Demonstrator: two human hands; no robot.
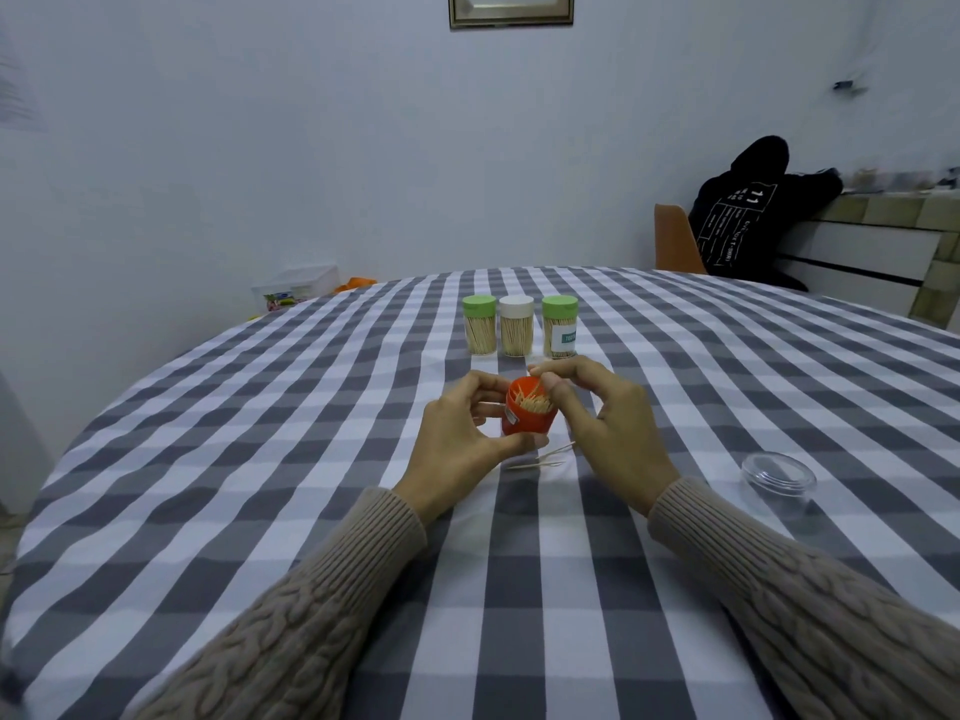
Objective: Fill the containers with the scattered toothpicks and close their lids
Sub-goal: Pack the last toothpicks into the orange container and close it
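Orange container [524, 410] being topped up with toothpicks, mid-table on the checked cloth [260, 459].

Right hand [605, 426] pinches toothpicks at the open mouth; left hand [462, 439] curls round the tub, thumb in front, steadying it. A few loose toothpicks [545, 457] lie just beside it (these come next, I judge), then the clear lid [777, 478], well apart to the right. Three capped jars [517, 327] stand behind.

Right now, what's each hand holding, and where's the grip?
Left hand grips the orange container by its side wall, thumb near the base. Right hand pinches toothpicks at their upper ends, over the container's open mouth.
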